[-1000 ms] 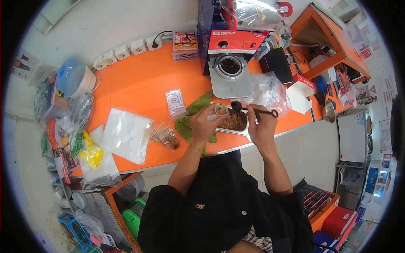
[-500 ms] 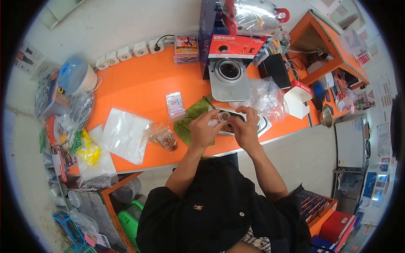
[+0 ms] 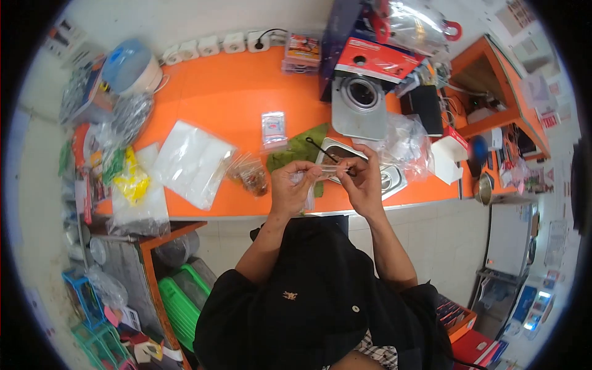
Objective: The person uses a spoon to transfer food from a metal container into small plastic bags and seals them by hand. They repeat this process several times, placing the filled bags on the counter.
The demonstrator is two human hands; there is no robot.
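Between my two hands, over the front edge of the orange table, is a small clear plastic bag (image 3: 331, 168). My left hand (image 3: 292, 187) pinches one side of it, and my right hand (image 3: 364, 184) pinches the other. Just behind my hands sits a metal tray (image 3: 336, 148) with a black-handled utensil (image 3: 316, 145) leaning in it; my fingers hide part of its contents. A green cloth (image 3: 298, 148) lies behind my left hand. To the left are filled clear bags (image 3: 250, 176) with brown contents and a white packet (image 3: 274, 129).
A sealing machine (image 3: 360, 105) with a red panel stands behind the tray. Flat clear bags (image 3: 194, 163) and a yellow bag (image 3: 132, 176) lie at left. A crumpled clear bag (image 3: 408, 142), a red and white box (image 3: 448, 154) and a metal bowl (image 3: 483, 188) are at right.
The view has shifted, so the table sits further right and higher. The clear plastic between my hands now looks flatter and stretched sideways, and the black utensil handle shows more.
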